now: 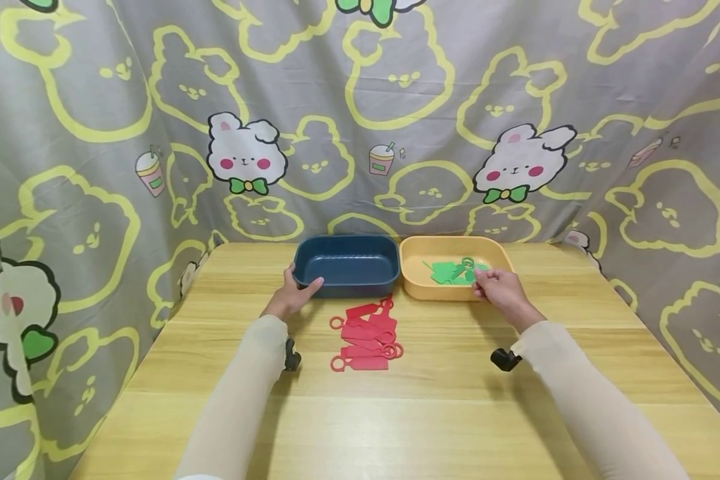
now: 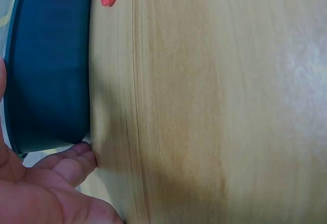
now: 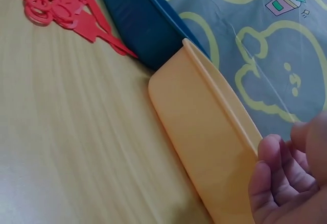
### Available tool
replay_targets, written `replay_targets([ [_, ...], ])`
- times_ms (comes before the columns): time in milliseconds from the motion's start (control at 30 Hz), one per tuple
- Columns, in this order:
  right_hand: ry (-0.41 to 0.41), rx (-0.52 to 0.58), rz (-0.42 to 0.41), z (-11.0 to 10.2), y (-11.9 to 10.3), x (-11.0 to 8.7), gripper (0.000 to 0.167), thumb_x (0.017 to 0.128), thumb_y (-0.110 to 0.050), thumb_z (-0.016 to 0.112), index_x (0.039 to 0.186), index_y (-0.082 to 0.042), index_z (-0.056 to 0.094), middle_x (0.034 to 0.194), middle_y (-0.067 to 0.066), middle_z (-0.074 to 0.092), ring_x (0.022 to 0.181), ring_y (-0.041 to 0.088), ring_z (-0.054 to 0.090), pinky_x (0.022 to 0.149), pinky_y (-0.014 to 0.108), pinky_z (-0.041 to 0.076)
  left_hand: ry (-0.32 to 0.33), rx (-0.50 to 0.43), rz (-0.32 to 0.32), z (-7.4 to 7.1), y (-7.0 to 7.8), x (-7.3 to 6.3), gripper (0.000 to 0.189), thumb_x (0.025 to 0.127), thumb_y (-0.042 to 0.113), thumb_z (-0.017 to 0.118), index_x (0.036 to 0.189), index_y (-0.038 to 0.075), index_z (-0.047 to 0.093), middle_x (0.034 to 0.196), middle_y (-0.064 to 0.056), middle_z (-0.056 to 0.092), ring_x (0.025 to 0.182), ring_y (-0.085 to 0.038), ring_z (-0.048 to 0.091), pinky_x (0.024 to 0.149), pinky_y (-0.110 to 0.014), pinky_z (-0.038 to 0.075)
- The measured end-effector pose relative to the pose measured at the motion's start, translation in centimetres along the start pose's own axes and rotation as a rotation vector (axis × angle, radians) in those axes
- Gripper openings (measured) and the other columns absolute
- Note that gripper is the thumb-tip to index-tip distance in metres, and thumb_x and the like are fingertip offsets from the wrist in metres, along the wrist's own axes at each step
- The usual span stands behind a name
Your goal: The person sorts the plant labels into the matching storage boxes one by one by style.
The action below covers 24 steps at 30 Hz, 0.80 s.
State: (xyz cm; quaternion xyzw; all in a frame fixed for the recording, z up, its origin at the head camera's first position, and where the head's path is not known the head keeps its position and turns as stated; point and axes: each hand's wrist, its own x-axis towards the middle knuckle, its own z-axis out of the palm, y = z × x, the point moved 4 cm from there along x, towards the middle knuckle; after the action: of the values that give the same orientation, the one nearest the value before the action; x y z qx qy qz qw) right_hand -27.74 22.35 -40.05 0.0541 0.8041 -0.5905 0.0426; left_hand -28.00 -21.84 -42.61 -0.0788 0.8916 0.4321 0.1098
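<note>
My left hand (image 1: pixel 291 295) grips the front left corner of a navy blue plastic tub (image 1: pixel 348 291), thumb along the front rim and fingers against the end wall. In the left wrist view those fingers (image 2: pixel 76 163) lie low at the tub's end. My right hand (image 1: pixel 504 293) pinches the front rim of a yellow tub (image 1: pixel 423 291) near its right corner. The right wrist view shows its curled fingers (image 3: pixel 263 180) against the outer wall; part of the rim is hidden behind them. Flat green pieces (image 1: pixel 447 272) lie inside the yellow tub, close to these fingertips.
Several flat red tags with ring ends (image 1: pixel 366 337) lie in a loose pile before the navy tub. Both tubs stand side by side at the back of the wooden table (image 1: pixel 360 413). A patterned curtain (image 1: pixel 390 193) hangs right behind them.
</note>
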Motion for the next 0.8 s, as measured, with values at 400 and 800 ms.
replay_targets([
  [400, -0.105, -0.045, -0.075, 2.3, 0.3, -0.8, 0.025, 0.101, -0.014, 0.052, 0.108, 0.01, 0.055, 0.094, 0.019, 0.063, 0.076, 0.015, 0.062, 0.072, 0.03, 0.053, 0.005, 0.016, 0.003, 0.1, 0.1, -0.1, 0.104, 0.087, 0.071, 0.049, 0.153, 0.021, -0.015, 0.152, -0.033, 0.022, 0.131, -0.051, 0.034, 0.108, -0.055, 0.027],
  [800, -0.258, -0.227, -0.188, 7.5, 0.9, -1.6, 0.015, 0.097, -0.011, 0.06, 0.099, 0.004, 0.059, 0.086, 0.014, 0.062, 0.074, 0.026, 0.061, 0.063, 0.032, 0.052, -0.005, 0.003, 0.003, -0.1, 0.2, -0.2, 0.102, 0.088, 0.07, 0.049, 0.153, 0.023, -0.014, 0.153, -0.029, 0.024, 0.132, -0.05, 0.033, 0.109, -0.054, 0.025],
])
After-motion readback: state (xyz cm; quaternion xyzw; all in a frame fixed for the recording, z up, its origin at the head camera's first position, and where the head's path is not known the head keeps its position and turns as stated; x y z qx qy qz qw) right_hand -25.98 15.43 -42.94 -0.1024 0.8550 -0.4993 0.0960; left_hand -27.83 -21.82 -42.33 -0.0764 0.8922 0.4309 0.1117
